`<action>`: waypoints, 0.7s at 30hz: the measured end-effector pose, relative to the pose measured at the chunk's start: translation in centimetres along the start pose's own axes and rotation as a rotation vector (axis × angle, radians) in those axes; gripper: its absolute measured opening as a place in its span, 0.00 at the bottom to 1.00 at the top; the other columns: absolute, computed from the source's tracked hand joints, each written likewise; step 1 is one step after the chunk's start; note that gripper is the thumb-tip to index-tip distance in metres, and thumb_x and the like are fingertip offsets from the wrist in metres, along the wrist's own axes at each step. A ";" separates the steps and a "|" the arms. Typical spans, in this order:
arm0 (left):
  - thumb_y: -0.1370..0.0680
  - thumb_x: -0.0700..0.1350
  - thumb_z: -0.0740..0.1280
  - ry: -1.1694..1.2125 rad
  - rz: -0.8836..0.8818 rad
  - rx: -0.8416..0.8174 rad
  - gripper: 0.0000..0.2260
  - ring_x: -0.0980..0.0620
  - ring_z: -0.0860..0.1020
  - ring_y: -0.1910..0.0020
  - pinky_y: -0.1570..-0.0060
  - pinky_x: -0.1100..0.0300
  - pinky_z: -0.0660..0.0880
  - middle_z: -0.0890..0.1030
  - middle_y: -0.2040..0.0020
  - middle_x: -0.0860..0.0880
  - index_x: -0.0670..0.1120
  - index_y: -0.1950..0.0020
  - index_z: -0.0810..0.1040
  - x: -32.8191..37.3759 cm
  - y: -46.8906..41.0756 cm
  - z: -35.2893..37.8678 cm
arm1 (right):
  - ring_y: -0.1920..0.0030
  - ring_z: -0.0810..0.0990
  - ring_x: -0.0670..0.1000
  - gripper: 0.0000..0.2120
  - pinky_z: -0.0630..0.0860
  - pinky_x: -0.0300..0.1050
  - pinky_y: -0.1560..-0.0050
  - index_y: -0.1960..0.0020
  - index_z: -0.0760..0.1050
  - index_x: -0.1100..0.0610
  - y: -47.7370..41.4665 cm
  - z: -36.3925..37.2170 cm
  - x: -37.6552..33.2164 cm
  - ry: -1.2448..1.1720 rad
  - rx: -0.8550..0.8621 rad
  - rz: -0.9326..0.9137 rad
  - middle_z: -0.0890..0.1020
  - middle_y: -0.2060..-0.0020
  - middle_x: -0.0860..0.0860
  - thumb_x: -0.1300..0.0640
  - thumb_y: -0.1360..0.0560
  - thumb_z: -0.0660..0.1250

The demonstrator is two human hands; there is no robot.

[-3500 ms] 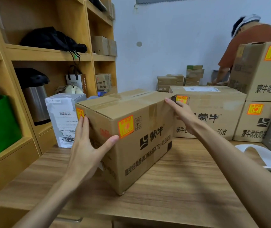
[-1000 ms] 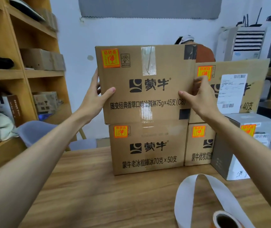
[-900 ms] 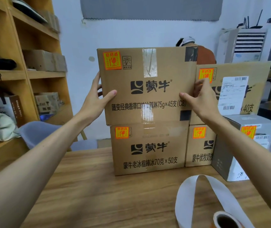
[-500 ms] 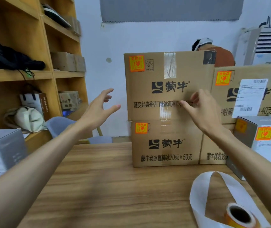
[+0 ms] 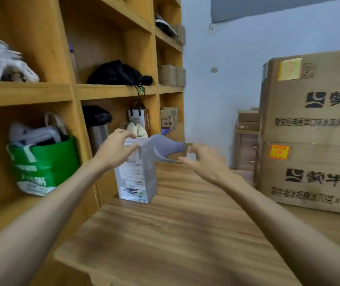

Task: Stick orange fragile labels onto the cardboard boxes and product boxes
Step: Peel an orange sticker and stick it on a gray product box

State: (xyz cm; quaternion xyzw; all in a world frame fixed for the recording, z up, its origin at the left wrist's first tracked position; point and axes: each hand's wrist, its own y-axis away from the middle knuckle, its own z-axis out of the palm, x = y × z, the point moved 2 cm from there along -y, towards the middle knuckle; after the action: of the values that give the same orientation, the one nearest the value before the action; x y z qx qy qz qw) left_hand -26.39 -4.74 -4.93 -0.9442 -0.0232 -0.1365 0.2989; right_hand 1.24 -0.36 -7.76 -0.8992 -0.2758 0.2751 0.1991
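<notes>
On the wooden table point(image 5: 185, 234): we find the tall grey-and-white product box point(image 5: 137, 172) standing upright at the left edge. It is just beside the wooden shelving point(image 5: 70, 91) and well apart from the 2 stacked brown cartons on the right.
Left hand point(image 5: 115, 150): it reaches over the top left corner of the product box, with the fingers curved above the lid and the thumb at the front edge. Motion blur keeps us from telling whether they already clamp on the box.
Right hand point(image 5: 204, 162): it hovers to the right of the product box and does not touch it. The fingers are loosely curled and apart, holding nothing.
Why so: we judge that both hands come in from either side to take the box by its top and bring it nearer for labelling.
Product box: it is slim and light-looking, with a grey side panel and a white face covered in printed shipping slips. We see no orange sticker on the 2 faces that show.
Upper cardboard box point(image 5: 313, 112): 1 orange fragile label point(image 5: 289, 69) sits at the top left of its front.
Lower cardboard box point(image 5: 309, 182): 1 smaller orange sticker point(image 5: 279, 152) sits in the same corner, so we judge this stack done.
Shelf clutter: a green bag point(image 5: 43, 162) and a black bundle point(image 5: 119, 74) stay out of our reach path.
</notes>
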 end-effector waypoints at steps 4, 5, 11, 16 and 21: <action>0.19 0.53 0.66 0.007 -0.123 0.007 0.20 0.46 0.74 0.34 0.38 0.49 0.72 0.78 0.32 0.44 0.45 0.30 0.75 -5.2 1.2 0.2 | 0.38 0.77 0.57 0.27 0.74 0.52 0.47 0.34 0.72 0.56 -2.6 5.7 -4.5 -0.016 -0.142 0.008 0.79 0.39 0.54 0.38 0.23 0.66; 0.19 0.51 0.67 0.016 -0.152 -0.014 0.21 0.46 0.74 0.34 0.38 0.49 0.72 0.77 0.32 0.43 0.45 0.28 0.73 -6.1 1.5 0.4 | 0.37 0.77 0.57 0.28 0.75 0.54 0.44 0.33 0.71 0.56 -3.5 7.0 -5.2 -0.030 -0.173 0.016 0.79 0.38 0.54 0.38 0.24 0.67; 0.20 0.52 0.69 0.200 -0.268 -0.164 0.37 0.41 0.67 0.24 0.28 0.44 0.68 0.65 0.21 0.44 0.46 0.18 0.52 -9.0 1.8 2.8 | 0.37 0.78 0.59 0.39 0.78 0.61 0.44 0.25 0.58 0.56 -7.4 11.4 -7.4 -0.072 -0.197 0.041 0.77 0.35 0.56 0.38 0.26 0.69; 0.20 0.50 0.71 0.466 -0.294 -0.163 0.40 0.44 0.66 0.23 0.26 0.45 0.65 0.65 0.20 0.48 0.49 0.16 0.48 -9.9 0.7 4.2 | 0.39 0.79 0.60 0.38 0.77 0.62 0.42 0.24 0.53 0.50 -9.1 13.2 -7.4 -0.164 -0.203 0.099 0.79 0.35 0.56 0.40 0.25 0.69; 0.20 0.49 0.71 0.583 -0.224 -0.057 0.30 0.53 0.74 0.34 0.36 0.50 0.76 0.75 0.31 0.52 0.52 0.21 0.62 -10.5 0.6 4.9 | 0.34 0.77 0.59 0.46 0.74 0.64 0.36 0.19 0.46 0.46 -9.1 14.1 -6.8 -0.354 -0.207 0.138 0.77 0.31 0.54 0.36 0.28 0.67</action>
State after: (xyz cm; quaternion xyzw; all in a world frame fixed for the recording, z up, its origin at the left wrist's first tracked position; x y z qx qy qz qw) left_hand -35.26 -2.04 -11.97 -0.8648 -0.0364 -0.4343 0.2493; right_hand -15.51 5.40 -11.33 -0.8693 -0.2710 0.4120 0.0346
